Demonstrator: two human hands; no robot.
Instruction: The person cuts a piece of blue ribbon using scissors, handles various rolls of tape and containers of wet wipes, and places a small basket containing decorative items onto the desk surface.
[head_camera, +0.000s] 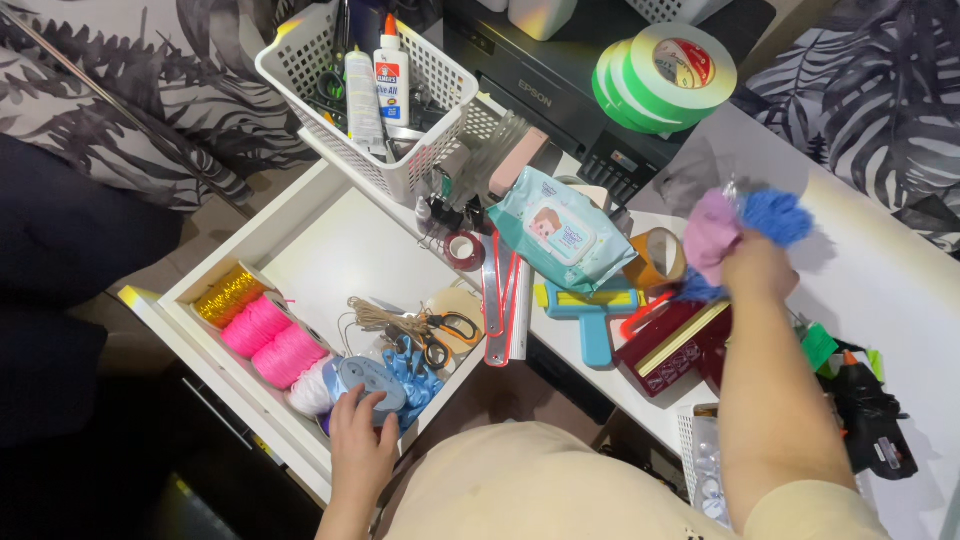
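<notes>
The right hand grips fuzzy pink and blue yarn pompoms, the left hand rests on a glossy ribbon spool (pale blue, satin-like), beside matt pink twine spools in the smooth white drawer, near a perforated plastic basket.

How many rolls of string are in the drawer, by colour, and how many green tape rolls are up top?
Pink string rolls: 2
Gold string roll: 1
White string roll: 1
Green tape rolls: 2
Total: 6
The left hand rests on a blue ribbon spool beside them.
</notes>
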